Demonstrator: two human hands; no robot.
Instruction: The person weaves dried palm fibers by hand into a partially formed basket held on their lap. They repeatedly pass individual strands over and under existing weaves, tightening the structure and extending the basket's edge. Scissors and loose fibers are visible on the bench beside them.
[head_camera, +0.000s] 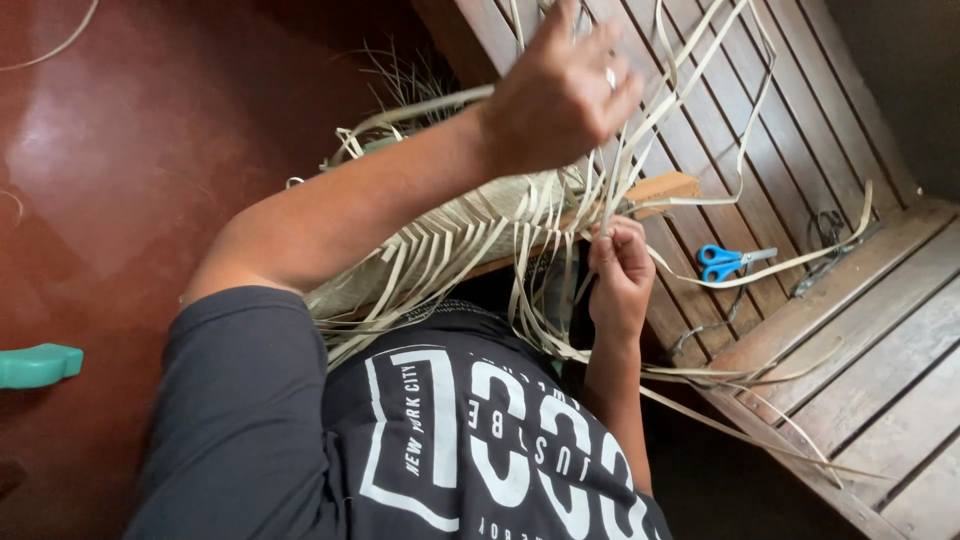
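1. There is one woven piece (450, 240) of pale flat strips, partly finished. It lies across the person's lap, between the two arms, and it leans against the edge of a wooden bench (870, 330).
2. The finished part shows a tight crossing pattern. Many loose strips (690, 60), too many to count, stand out from its edge; some go up over the bench back, others hang down over the seat.
3. The strips are thin, cream coloured and a little curled at the ends.
4. There are two hands. The left hand (560, 90) is raised high above the weaving, with the arm stretched forward. Its fingers are bent and close together among the upright strips; it is blurred, so I cannot tell if it really grips one.
5. The right hand (620, 270) is lower, just beside the edge of the weaving. Its fingers are closed on a few strips and pinch them.
6. The hands are apart, one above the other.
7. One pair of scissors (730, 262) with blue handles lies on the bench, to the right of the right hand and not touching it.
8. One green plastic thing (38, 364) shows at the left edge, over the red-brown floor (120, 150).
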